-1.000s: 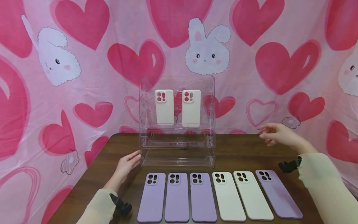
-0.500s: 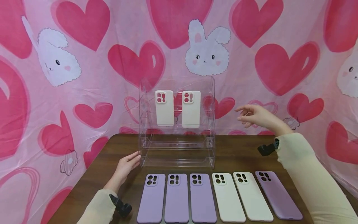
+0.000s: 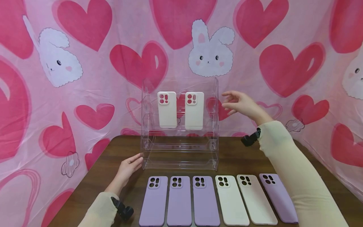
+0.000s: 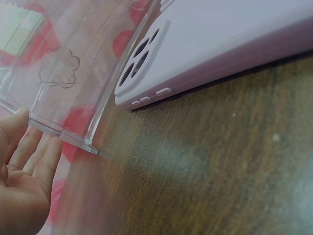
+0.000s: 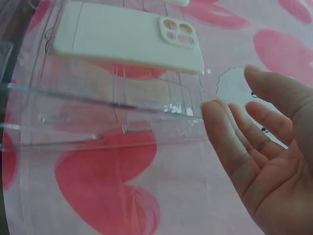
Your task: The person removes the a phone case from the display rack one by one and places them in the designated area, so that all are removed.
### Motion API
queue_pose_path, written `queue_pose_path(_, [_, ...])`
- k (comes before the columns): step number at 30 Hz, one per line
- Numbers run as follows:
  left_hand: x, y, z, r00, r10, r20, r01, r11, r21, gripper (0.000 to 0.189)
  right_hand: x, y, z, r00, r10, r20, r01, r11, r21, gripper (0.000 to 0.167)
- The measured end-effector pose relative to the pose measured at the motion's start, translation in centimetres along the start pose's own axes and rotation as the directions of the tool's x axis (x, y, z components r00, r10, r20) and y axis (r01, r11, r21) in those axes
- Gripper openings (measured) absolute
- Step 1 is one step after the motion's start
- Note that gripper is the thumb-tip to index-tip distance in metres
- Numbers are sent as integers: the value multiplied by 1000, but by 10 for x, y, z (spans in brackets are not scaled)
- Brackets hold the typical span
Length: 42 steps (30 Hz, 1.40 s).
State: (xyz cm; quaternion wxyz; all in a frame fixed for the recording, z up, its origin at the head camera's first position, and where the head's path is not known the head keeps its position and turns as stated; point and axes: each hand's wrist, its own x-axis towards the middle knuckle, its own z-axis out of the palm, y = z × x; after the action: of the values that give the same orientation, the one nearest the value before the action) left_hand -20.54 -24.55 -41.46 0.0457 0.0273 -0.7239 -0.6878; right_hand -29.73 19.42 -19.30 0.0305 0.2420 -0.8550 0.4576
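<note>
A clear tiered acrylic display stand [image 3: 180,164] stands on the table. Two white phone cases, a left one [image 3: 167,110] and a right one [image 3: 194,112], lean upright on an upper tier. My left hand [image 3: 126,170] touches the stand's lower left side edge with its fingertips, seen close up in the left wrist view. Beside the stand's upper right side is my right hand [image 3: 241,104], raised with relaxed fingers and holding nothing. In the right wrist view, its fingertips look close to the clear side panel [image 5: 112,103]; whether they touch it, I cannot tell.
In front of the stand lie several phone cases in a row: purple ones [image 3: 153,201] at left, white ones [image 3: 231,200] right of centre, and a purple one [image 3: 276,195] at far right, partly behind my right sleeve. A pink heart-patterned cloth [image 3: 175,63] hangs behind the table [image 3: 113,157].
My right hand has moved left and up, from the table's right side to the stand's upper right side. The left hand and the phone cases have stayed put.
</note>
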Motion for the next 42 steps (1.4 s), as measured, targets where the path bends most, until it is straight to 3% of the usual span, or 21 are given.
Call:
queue_pose_path(8, [-1, 0, 0, 1000, -2, -1, 2, 1000, 12, 49, 22, -5, 14, 996, 14, -91, -7, 997, 82, 56])
queue_pose_path(15, [-1, 1, 1, 1000, -6, 0, 6, 1000, -5, 46, 36, -8, 28, 994, 13, -112, 5, 988, 155, 58])
queue_pose_path(32, [-1, 2, 1, 1000, -12, -9, 12, 1000, -12, 45, 58, -9, 66, 994, 66, -84, -55, 991, 124, 71])
queue_pose_path(42, [1, 1, 1, 1000, -5, -6, 5, 1000, -13, 47, 62, -6, 76, 992, 71, -105, -57, 990, 130, 75])
